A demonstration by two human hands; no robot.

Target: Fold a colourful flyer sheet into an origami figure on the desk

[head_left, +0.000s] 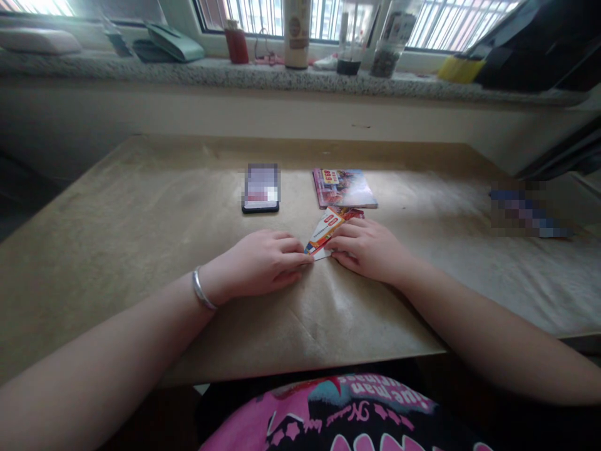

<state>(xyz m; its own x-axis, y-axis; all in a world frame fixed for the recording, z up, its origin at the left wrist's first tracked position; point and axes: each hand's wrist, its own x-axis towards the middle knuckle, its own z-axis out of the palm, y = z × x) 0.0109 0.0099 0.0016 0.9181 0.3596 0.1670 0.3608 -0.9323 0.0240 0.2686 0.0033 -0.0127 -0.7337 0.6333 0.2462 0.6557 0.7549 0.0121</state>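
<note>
A small printed paper (323, 227), orange, white and red and folded into a pointed shape, lies on the table between my two hands. My left hand (263, 260), with a silver bangle at the wrist, pinches its lower left tip between thumb and fingers. On its right side, my right hand (369, 247) is closed over the edge, thumb and fingertips pressed on the sheet. The right fingers cover part of the paper. Just beyond it lies a stack of colourful printed leaflets (352, 189), very near the paper's top.
A phone (261, 189) lies on the tan tabletop (141, 250) beyond my left hand. At the far right is a blurred bluish item (526, 213). Along the stone windowsill (263, 74) stand a red bottle (235, 42), a tall cream bottle (297, 34) and clear containers (350, 41).
</note>
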